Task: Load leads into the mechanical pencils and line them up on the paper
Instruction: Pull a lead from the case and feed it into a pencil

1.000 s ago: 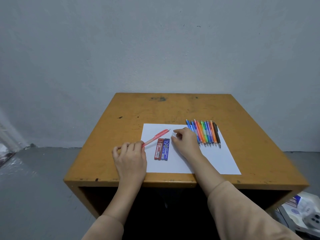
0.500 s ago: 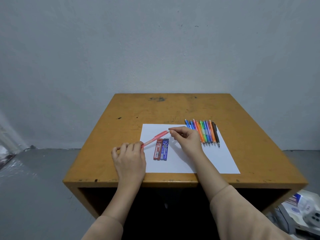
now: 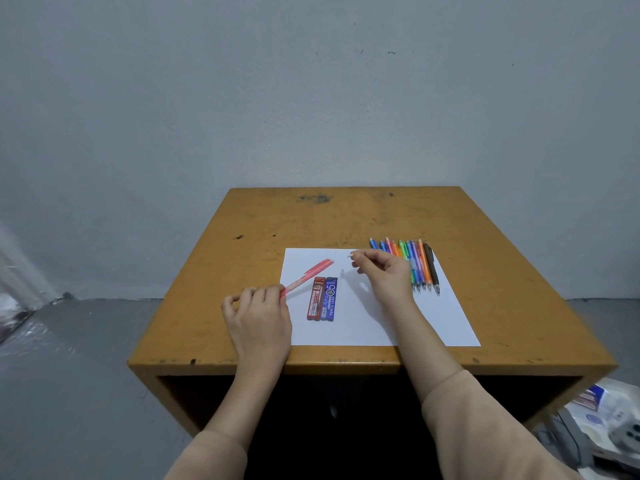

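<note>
My left hand grips the lower end of a red mechanical pencil, which slants up to the right over the white paper. My right hand is raised a little to the right of the pencil's top end and pinches a small white piece, apparently its cap, between thumb and forefinger. A red lead case and a blue lead case lie side by side on the paper. A row of several coloured pencils lies on the paper's far right part, partly hidden by my right hand.
The paper lies on a worn yellow-brown wooden table against a grey wall. Plastic-wrapped items sit on the floor at the lower right. Grey floor shows to the left of the table.
My right hand moved from the pencil row to the red pencil's top end, then pulled away to the right with a small white piece. My left hand kept hold of the pencil.
</note>
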The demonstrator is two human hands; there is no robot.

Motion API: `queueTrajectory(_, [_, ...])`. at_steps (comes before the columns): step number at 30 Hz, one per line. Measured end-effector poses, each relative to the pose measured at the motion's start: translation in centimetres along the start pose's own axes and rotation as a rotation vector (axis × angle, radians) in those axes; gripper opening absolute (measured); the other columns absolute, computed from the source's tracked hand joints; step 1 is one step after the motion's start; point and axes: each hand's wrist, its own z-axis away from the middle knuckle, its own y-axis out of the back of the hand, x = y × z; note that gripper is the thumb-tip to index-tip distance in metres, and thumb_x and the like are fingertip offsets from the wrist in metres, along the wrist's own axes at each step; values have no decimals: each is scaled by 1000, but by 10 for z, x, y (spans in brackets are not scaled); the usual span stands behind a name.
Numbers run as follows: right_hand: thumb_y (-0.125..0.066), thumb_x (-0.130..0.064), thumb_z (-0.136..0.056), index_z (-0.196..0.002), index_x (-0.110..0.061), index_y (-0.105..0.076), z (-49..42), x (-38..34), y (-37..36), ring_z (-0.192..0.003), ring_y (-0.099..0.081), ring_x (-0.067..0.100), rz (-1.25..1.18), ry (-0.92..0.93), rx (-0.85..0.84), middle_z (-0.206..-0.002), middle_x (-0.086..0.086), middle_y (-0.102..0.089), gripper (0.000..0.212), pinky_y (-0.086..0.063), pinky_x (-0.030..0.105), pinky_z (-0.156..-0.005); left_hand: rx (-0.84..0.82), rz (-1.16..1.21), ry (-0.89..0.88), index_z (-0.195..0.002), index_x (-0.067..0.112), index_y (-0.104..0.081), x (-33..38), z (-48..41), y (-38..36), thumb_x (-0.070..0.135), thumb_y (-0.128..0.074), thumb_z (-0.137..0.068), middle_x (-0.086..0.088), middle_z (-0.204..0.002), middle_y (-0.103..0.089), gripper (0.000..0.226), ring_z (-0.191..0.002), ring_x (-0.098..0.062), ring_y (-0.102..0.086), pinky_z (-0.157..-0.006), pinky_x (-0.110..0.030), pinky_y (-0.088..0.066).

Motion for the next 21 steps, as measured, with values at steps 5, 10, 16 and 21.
queueTrajectory(5, [-68, -16, -87, -95, -11, -74, 0, 5, -1, -79, -61, 1, 216, 58, 3, -83, -7, -68, 11, -50, 10, -68, -16, 3, 14, -89, 14, -72, 0, 0, -1, 14, -74, -77, 1, -79, -70, 13, -80, -21, -62, -86, -37, -26])
queueTrajectory(10, [-65, -18, -89, -98, -8, -74, 1, 12, -4, -77, -54, 2, 556, 120, -41, -93, 0, -69, 16, -40, 6, -63, -15, 10, 18, -88, 13, -72, 0, 0, 0, 14, -75, -76, 0, -79, -70, 12, -80, -22, -62, -85, -37, -26])
queueTrajectory(16, [-62, -16, -91, -99, -6, -74, 2, 12, -9, -77, -52, 5, 684, 94, -84, -97, 4, -68, 18, -35, 6, -57, -30, 15, 24, -89, 13, -72, 0, 0, -1, 14, -73, -77, 0, -81, -70, 12, -81, -22, -62, -85, -37, -26])
queueTrajectory(21, [-60, -17, -92, -102, -5, -73, 1, 12, -12, -69, -48, 2, 682, 63, -69, -99, 4, -69, 20, -34, 5, -53, -25, 17, 17, -90, 13, -72, 1, 0, -1, 14, -74, -77, 0, -81, -70, 13, -81, -22, -62, -85, -37, -26])
